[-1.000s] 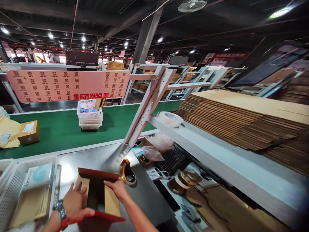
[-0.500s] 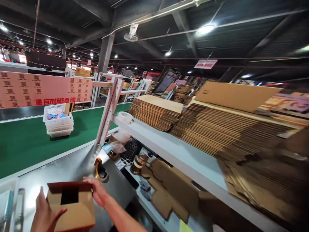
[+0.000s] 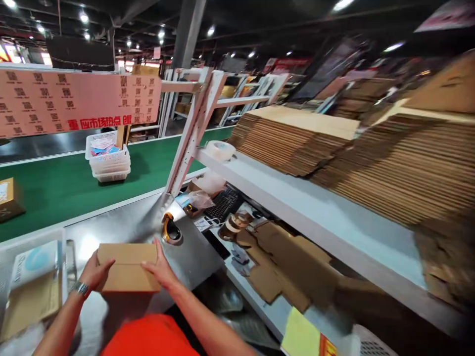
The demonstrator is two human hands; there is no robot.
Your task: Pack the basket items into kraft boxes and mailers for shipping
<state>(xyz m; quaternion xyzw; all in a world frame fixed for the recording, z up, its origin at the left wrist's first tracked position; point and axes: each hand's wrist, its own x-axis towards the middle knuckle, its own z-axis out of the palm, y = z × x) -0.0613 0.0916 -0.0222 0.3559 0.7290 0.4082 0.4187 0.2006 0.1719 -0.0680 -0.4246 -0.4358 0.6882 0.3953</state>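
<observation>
A brown cardboard box (image 3: pixel 128 278) sits low in the head view on the metal table (image 3: pixel 122 217), its top flaps folded down flat with a seam across the middle. My left hand (image 3: pixel 95 271) grips the box's left side, the thumb lying over the top. On the right side my right hand (image 3: pixel 160 267) holds it the same way, thumb on the top edge. Just beyond my right hand stands an orange-and-black tape dispenser (image 3: pixel 171 230), touched by neither hand. The lower front of the box is in shadow.
Left of the box is a white plastic basket (image 3: pixel 64 247) holding packaged goods. A green conveyor belt (image 3: pixel 148 153) runs behind, carrying stacked white baskets (image 3: pixel 111 165) and a carton (image 3: pixel 10 198). To the right, a shelf (image 3: pixel 282 190) bears flattened cardboard (image 3: pixel 289 143) and a tape roll (image 3: pixel 220 150).
The box's top was partly open with a dark gap; now its flaps lie closed. My left hand has gone from spread fingers to gripping the side. The view has turned downward.
</observation>
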